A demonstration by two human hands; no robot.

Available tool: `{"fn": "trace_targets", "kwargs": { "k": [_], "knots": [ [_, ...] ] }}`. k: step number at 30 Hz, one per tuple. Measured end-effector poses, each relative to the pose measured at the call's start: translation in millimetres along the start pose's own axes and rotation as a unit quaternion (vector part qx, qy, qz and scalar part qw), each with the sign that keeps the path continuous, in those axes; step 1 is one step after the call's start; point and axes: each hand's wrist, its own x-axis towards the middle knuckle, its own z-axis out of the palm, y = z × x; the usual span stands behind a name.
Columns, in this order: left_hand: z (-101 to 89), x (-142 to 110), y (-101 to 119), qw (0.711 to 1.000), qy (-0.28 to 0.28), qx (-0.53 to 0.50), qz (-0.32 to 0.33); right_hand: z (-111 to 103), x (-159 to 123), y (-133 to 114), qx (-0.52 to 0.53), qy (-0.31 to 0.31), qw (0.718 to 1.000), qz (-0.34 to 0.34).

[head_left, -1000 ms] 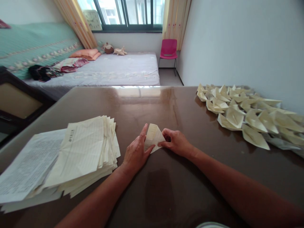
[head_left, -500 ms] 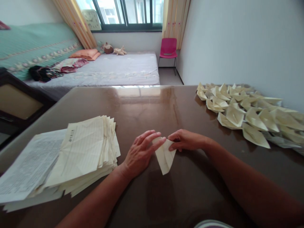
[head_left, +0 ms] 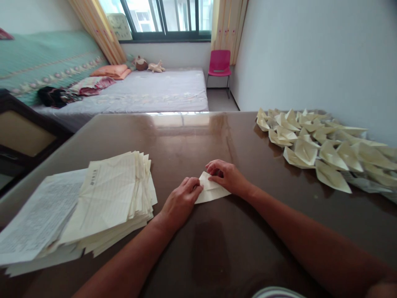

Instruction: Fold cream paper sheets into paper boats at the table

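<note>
A cream-coloured folded paper (head_left: 214, 193) lies on the brown table between my hands, its point away from me and its wide edge toward me. My left hand (head_left: 183, 198) is closed on its left corner, thumb and fingertips together. My right hand (head_left: 228, 176) pinches the paper near its upper right side, covering the right corner. Left of my hands sits a stack of lined cream paper sheets (head_left: 107, 198). Many folded paper boats (head_left: 305, 150) are grouped at the right of the table.
White printed sheets (head_left: 37, 219) lie under and beside the stack at left. A striped round rim (head_left: 277, 293) shows at the near edge of the glossy table (head_left: 180, 145). Beyond stand a bed (head_left: 167, 89) and a pink chair (head_left: 220, 63); a dark wooden chair (head_left: 27, 124) is at left.
The folded paper has turned from point-down to point-up, its wide edge now facing me. My right hand shifted left and away from me; the left fingers closed onto the paper's corner.
</note>
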Motion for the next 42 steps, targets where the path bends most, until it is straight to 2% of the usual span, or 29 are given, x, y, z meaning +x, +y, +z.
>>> {"fn": "trace_targets", "kwargs": {
  "k": [5, 8, 12, 17, 21, 27, 31, 36, 39, 42],
  "knots": [
    [-9.1, 0, 7, 0.996, -0.063, -0.04, -0.041, -15, -10, -3, -0.108, -0.097, 0.981, -0.126],
    [-16.5, 0, 13, 0.995, -0.09, -0.035, -0.04, -27, -18, -10, -0.147, -0.158, 0.966, -0.139],
    [-20.0, -1, 10, 0.995, -0.102, -0.007, -0.016, -34, -22, -18, -0.191, -0.199, 0.949, -0.155],
    [-16.6, -2, 1, 0.992, -0.108, 0.059, 0.043, -35, -22, -26, -0.24, -0.211, 0.931, -0.179],
    [-15.0, -4, 4, 0.99, -0.1, 0.087, 0.05, -29, -27, -37, -0.324, -0.208, 0.907, -0.173],
    [-10.1, -5, 11, 0.986, -0.105, 0.119, 0.042, -8, -34, -47, -0.455, -0.167, 0.861, -0.151],
    [-12.7, -5, 9, 0.987, -0.107, 0.116, 0.039, -11, -33, -43, -0.451, -0.164, 0.865, -0.147],
    [-32.5, -6, 2, 0.987, -0.148, 0.041, 0.042, -23, -34, -38, -0.383, -0.201, 0.888, -0.157],
    [-41.1, -6, 1, 0.983, -0.174, 0.042, 0.029, -25, -33, -41, -0.366, -0.212, 0.891, -0.166],
    [-39.7, -7, 1, 0.98, -0.186, 0.069, 0.024, -26, -31, -47, -0.347, -0.217, 0.898, -0.16]
  ]
}}
